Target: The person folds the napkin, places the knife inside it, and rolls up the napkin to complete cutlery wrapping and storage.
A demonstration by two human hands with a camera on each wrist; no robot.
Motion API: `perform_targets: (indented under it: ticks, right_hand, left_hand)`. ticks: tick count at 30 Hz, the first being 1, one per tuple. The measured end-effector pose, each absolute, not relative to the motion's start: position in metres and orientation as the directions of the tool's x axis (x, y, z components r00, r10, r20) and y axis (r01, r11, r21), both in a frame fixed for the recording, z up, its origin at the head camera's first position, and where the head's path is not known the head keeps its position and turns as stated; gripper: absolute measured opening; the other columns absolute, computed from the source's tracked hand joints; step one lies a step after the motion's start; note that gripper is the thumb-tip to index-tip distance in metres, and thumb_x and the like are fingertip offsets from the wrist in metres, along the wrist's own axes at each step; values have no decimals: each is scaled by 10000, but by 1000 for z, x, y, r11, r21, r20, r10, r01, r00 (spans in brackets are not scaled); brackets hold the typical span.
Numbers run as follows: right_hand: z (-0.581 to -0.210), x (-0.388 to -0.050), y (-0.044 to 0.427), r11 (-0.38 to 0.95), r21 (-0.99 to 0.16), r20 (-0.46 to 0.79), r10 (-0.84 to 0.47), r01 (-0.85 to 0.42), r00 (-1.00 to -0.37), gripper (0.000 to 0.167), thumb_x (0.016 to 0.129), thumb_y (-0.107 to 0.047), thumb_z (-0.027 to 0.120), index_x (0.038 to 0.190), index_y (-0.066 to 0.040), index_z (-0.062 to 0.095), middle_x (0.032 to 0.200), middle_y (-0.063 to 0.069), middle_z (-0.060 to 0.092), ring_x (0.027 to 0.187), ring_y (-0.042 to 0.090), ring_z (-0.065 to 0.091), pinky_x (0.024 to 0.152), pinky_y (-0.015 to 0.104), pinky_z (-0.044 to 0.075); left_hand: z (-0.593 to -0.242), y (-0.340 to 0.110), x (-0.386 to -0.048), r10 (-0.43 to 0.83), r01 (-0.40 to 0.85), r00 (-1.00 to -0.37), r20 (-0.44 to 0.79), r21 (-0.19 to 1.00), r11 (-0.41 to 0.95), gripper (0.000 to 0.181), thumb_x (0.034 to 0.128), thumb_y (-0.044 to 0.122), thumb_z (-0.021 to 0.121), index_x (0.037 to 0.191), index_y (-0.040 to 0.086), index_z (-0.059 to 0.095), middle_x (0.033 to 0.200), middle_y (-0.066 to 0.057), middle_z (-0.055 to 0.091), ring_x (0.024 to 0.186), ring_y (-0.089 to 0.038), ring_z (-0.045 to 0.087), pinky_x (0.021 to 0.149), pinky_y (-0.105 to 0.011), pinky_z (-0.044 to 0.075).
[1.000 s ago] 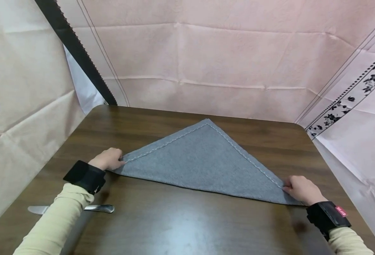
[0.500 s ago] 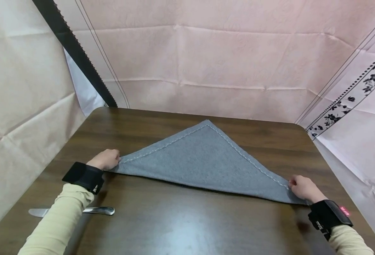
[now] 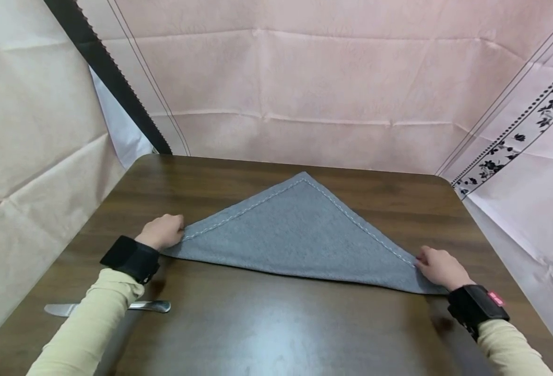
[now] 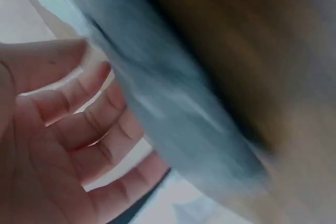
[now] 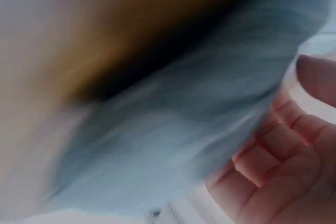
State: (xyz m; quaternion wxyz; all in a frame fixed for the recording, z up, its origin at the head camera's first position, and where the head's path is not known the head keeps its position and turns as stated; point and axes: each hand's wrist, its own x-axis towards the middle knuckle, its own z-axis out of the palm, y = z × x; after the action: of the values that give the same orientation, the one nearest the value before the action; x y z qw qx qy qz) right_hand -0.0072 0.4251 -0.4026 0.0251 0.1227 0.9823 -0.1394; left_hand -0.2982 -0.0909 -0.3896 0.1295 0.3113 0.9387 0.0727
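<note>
A blue-grey cloth napkin (image 3: 295,235) with white stitching along two edges is folded into a triangle on the table, its peak pointing away from me. My left hand (image 3: 162,231) pinches the left corner between thumb and fingers; the left wrist view shows the napkin (image 4: 168,87) edge at the fingertips. At the opposite corner, my right hand (image 3: 443,268) pinches the cloth too. In the right wrist view the napkin (image 5: 173,114) is blurred and hangs from the fingers. The long folded edge lies nearest me, stretched between both hands.
A table knife (image 3: 149,306) lies on the brown wooden table (image 3: 267,334), partly hidden under my left forearm. Pale creased fabric (image 3: 276,83) hangs behind the table and at both sides.
Both hands first moved slightly outward with the napkin corners, then back inward. The folded near edge bowed and now looks straighter. The knife has stayed in place.
</note>
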Motion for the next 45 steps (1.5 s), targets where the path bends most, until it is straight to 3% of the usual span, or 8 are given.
perform_targets:
  ticks: [4,19,23,26,31,35,42,45]
  right_hand:
    - [-402,-40,410,922,-343,-31,179,179,-983,198,871,-134,572,867,63,588,748,128,608,679,271,566,603,422,432]
    - [-408,-90,392,917,-306,7,272,257,-962,130,854,-74,543,749,2,553,666,97,517,604,253,491,553,371,383]
    - [-410,-91,374,962,-184,159,231,202,-960,116,798,-62,586,840,43,559,783,200,566,729,382,545,585,497,432]
    - [-413,-89,347,990,-108,219,112,90,-969,301,793,-150,642,1019,40,585,1008,239,567,965,439,509,684,575,424]
    - [-414,-80,301,977,-205,-58,-75,-61,-996,744,831,-532,556,1391,-80,368,1431,200,280,1301,422,203,891,674,247]
    - [-416,-74,288,975,-215,-209,-100,-54,-973,931,759,-688,507,1452,-134,225,1498,171,101,1343,409,54,894,721,149]
    - [-412,-69,285,979,-189,-211,-118,-78,-970,944,735,-663,568,1443,-123,255,1489,183,136,1338,418,83,847,742,189]
    - [-409,-65,272,974,-162,-144,-182,-159,-973,802,788,-531,612,1406,-93,346,1459,190,233,1325,413,161,863,708,238]
  left_hand:
    - [-391,-62,-299,638,590,-748,-185,254,766,180,900,169,520,853,-3,545,733,-102,529,636,-219,507,568,-360,401]
    - [-404,-34,-304,639,587,-758,-126,296,754,228,897,80,492,671,56,484,559,-26,417,490,-170,406,492,-283,323]
    - [-403,-28,-292,626,614,-779,-25,169,771,103,862,71,506,884,-15,557,782,-152,558,697,-297,547,553,-404,439]
    - [-403,-17,-270,685,683,-729,20,95,724,292,874,144,539,1120,-14,543,1085,-228,541,1005,-383,511,724,-549,437]
    - [-404,3,-236,795,774,-563,-225,192,603,640,908,436,492,1432,130,290,1468,-211,178,1334,-407,124,919,-695,168]
    - [-405,8,-224,744,743,-552,-377,182,644,793,846,589,484,1468,225,153,1507,-163,-4,1353,-387,-31,910,-722,91]
    - [-401,16,-201,731,758,-573,-371,98,644,804,835,561,529,1458,166,210,1495,-187,78,1345,-406,60,882,-717,189]
    - [-399,24,-180,813,838,-503,-293,66,542,660,885,452,526,1426,143,308,1480,-145,196,1339,-356,169,901,-682,232]
